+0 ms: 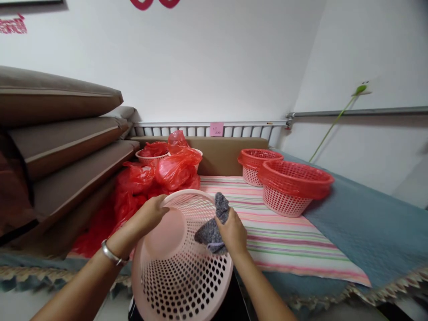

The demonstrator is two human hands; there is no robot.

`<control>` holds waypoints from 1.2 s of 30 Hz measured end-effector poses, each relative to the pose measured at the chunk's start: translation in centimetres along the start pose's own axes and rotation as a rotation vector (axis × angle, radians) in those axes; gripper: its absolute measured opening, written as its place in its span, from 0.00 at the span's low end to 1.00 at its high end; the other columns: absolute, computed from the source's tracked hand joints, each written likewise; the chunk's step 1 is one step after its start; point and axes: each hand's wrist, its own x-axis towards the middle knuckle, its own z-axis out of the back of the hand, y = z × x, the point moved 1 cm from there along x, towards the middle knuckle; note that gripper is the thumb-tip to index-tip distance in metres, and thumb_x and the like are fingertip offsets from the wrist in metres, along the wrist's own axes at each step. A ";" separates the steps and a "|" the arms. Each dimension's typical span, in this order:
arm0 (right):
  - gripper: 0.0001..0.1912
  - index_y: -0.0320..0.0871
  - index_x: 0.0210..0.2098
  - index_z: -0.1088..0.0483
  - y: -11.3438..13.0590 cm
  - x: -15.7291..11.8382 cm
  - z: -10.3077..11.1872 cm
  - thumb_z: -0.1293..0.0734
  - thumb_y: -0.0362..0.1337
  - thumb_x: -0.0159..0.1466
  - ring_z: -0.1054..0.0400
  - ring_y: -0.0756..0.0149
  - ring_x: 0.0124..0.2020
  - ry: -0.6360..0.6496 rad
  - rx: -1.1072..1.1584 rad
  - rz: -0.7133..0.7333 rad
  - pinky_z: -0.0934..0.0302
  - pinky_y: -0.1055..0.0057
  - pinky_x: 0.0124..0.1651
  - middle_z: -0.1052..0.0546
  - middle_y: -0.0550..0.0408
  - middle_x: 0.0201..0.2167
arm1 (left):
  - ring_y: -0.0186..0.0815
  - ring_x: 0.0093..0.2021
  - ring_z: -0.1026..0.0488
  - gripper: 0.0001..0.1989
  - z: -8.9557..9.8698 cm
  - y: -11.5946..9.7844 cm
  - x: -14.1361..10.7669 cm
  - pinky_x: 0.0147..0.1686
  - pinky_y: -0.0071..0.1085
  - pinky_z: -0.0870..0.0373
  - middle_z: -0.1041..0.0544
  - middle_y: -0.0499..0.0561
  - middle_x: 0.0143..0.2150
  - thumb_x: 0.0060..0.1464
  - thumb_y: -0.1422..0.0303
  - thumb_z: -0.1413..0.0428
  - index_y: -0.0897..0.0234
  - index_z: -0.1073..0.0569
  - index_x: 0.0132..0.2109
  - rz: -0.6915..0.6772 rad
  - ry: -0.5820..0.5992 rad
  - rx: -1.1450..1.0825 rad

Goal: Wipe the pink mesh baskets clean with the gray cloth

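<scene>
Striped cloth (287, 245) behind pink basket (170, 234), w/ red bags (180, 167) back-L of it. L hand (154, 215) grips basket's edge; R hand (234, 232) holds gray rag (207, 232) at basket's R side.

The scene is moderately bright, with soft, even, slightly cool light that leaves the white wall (217, 67) a flat pale grey. A shadow below and to the right of the dark frame (30, 2) suggests light from above and to the left. The sides of the stacked cushions (67, 107) sink into brown gloom, darkest at the lower left. Small glints sit on the red plastic bags (177, 169) and the silver bracelet (112, 253). The wide lens stretches things towards the edges — the nearest cushions look pulled sideways — and detail there turns smeary. The pale pink basket (169, 234) is fairly clear; the grey cloth (214, 229) looks slightly soft, and writing on the pink note (216, 129) is too small to read.
</scene>
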 end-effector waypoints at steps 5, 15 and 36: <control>0.24 0.43 0.49 0.39 -3.1 -3.9 -1.2 0.36 0.47 0.57 0.29 0.56 0.42 0.178 0.241 -0.243 0.40 0.68 0.38 0.24 0.48 0.41 | 0.43 0.35 0.25 0.15 -0.1 1.1 -1.7 0.35 0.32 0.33 0.21 0.54 0.34 0.46 0.69 0.49 0.69 0.27 0.41 0.075 -0.052 -0.003; 0.18 0.46 0.44 0.35 0.9 -2.6 6.2 0.35 0.42 0.54 0.29 0.60 0.40 0.115 0.421 0.171 0.40 0.70 0.40 0.24 0.53 0.39 | 0.44 0.40 0.25 0.15 2.6 -0.6 -4.5 0.39 0.31 0.32 0.19 0.51 0.37 0.47 0.67 0.47 0.67 0.25 0.43 0.013 0.102 -0.059; 0.30 0.40 0.40 0.30 -11.1 -13.3 -5.1 0.29 0.50 0.40 0.28 0.48 0.40 0.205 0.969 -0.571 0.36 0.59 0.45 0.21 0.46 0.35 | 0.43 0.56 0.32 0.20 -4.9 5.3 -7.2 0.58 0.43 0.41 0.27 0.57 0.55 0.54 0.68 0.51 0.65 0.30 0.53 -0.086 -0.220 -0.182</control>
